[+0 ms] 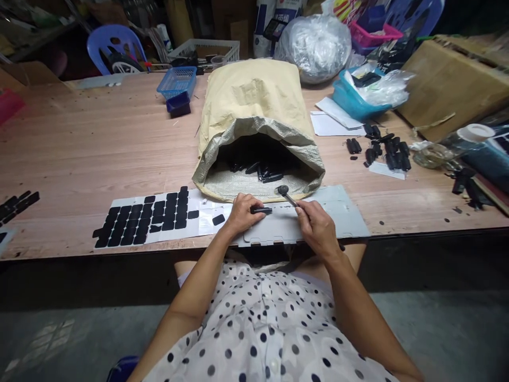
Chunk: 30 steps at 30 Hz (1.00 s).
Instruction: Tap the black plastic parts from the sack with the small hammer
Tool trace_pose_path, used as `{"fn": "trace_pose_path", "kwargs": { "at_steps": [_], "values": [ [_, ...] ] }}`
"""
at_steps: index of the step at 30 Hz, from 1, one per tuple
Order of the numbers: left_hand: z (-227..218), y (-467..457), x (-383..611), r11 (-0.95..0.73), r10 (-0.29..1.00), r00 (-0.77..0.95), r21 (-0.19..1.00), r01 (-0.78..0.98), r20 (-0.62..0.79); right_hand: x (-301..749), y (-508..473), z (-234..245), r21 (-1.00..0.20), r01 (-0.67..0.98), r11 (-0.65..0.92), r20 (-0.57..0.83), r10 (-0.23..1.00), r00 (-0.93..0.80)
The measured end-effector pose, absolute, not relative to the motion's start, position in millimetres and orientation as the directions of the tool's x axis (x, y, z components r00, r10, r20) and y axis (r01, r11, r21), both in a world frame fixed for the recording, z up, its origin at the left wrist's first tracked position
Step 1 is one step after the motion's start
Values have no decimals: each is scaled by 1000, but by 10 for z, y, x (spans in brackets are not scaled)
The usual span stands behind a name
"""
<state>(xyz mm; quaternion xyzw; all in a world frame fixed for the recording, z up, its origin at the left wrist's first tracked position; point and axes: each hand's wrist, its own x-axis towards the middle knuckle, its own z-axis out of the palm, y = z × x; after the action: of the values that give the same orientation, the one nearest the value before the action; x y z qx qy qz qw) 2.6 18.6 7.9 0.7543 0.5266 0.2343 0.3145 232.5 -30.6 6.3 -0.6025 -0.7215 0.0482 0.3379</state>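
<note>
My left hand (240, 213) is closed around one end of a small black tube-like piece (263, 210), which lies sideways over a grey board (274, 229). In my right hand (318, 225) is a small hammer (283, 190), its dark rounded head raised a little above and to the right of that piece. The handle's end shows below my right palm. Right behind both hands gapes the mouth of a big yellowish woven sack (254, 87), with several similar black pieces (264, 172) lying inside it; its deeper interior is dark.
Left of the board, white sheets carry rows of black rounded stickers (135, 220). Black pieces (392, 148) are heaped at the right. Farther back stand a blue basket (177, 80), a turquoise basin (353, 101), a stuffed plastic bag (316, 48) and a cardboard box (449, 85).
</note>
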Motion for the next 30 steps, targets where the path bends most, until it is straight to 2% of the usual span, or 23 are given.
{"fn": "trace_pose_path", "kwargs": {
  "at_steps": [2,5,10,17,23,27,30],
  "values": [
    [86,212,-9,-252,935,355,726,640,12,2285,-416,106,-542,777,321,425,902,-76],
    [83,240,-39,-265,927,374,733,627,15,2233,-536,122,-565,760,320,385,918,-100],
    [61,236,-19,-262,932,361,727,634,21,2181,-608,108,-515,806,293,351,929,-114],
    [50,231,13,-255,937,350,719,646,18,2189,-595,144,-368,882,295,354,921,-160],
    [77,235,1,-245,934,356,739,627,7,2095,-583,176,-363,865,345,404,895,-188],
    [80,217,4,-185,960,280,780,598,13,2039,-564,142,-352,860,369,390,893,-223],
    [75,204,8,-171,965,260,792,587,16,2078,-497,124,-369,860,352,429,886,-178]
  ]
}}
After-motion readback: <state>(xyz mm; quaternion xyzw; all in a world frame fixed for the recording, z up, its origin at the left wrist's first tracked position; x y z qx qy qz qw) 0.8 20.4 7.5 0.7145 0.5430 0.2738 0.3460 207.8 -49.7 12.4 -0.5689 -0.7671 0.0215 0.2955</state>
